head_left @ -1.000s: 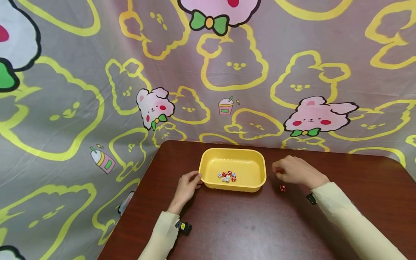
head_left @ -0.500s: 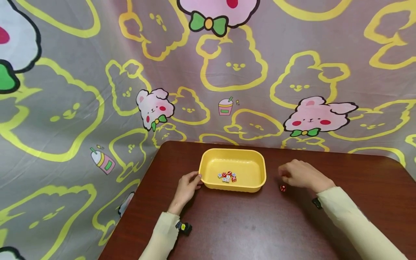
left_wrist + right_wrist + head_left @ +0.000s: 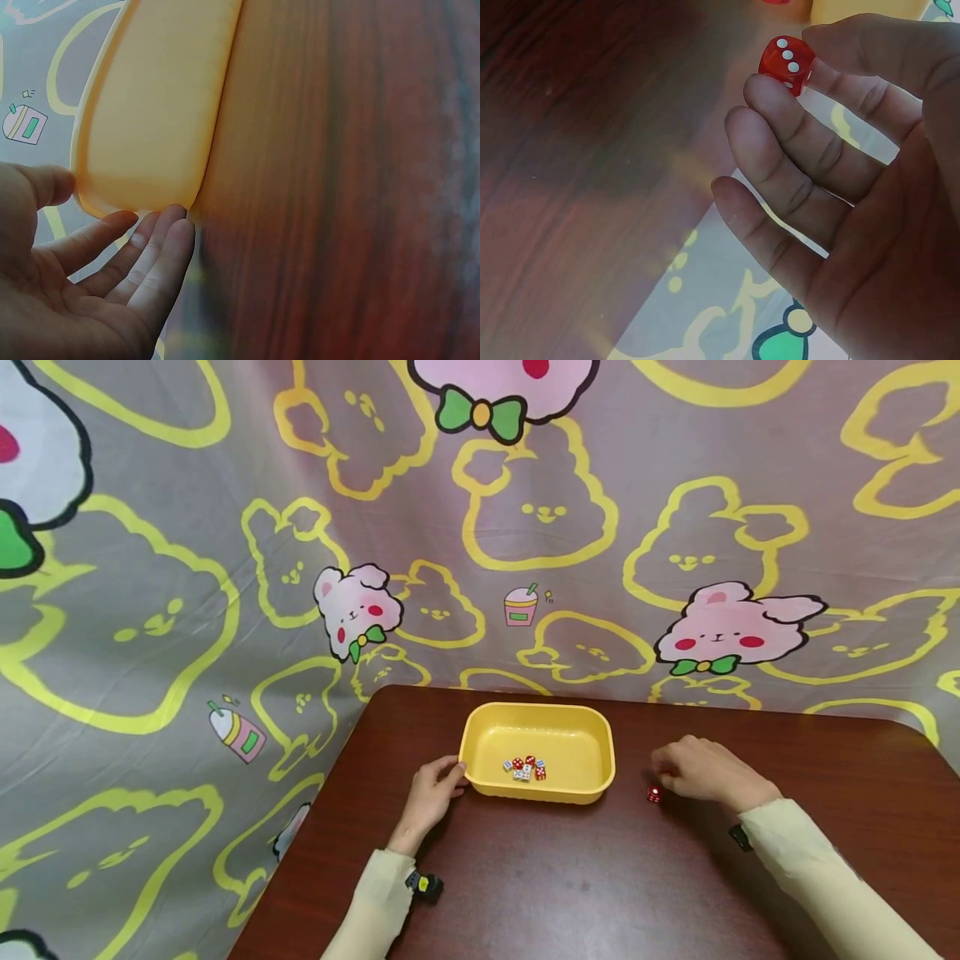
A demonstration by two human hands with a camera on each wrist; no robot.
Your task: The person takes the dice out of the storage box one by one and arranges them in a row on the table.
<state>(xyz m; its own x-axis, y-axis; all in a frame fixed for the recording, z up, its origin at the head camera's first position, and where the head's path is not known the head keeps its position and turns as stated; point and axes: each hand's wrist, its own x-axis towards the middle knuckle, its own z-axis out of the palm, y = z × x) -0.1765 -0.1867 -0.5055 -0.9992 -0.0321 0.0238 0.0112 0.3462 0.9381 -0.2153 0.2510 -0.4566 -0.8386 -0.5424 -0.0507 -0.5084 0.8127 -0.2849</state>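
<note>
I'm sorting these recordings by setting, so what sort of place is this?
Probably an indoor spot curtained off for tabletop work; the wider room isn't shown. Signs: a dark wooden table, a cartoon-printed fabric backdrop behind it and to the left, and a yellow tray with dice inside.

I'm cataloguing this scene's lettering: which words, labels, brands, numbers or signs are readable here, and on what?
Words, labels, brands, digits: none readable.
Three white dots in a row: shiny red cube die in the right hand.
White dots, too small to count surely: another red cube die on the brown table.
Dots, also too small: red and white cube dice in the yellow rectangular tray.
Yellow mark, unreadable: black left-wrist device.
</note>
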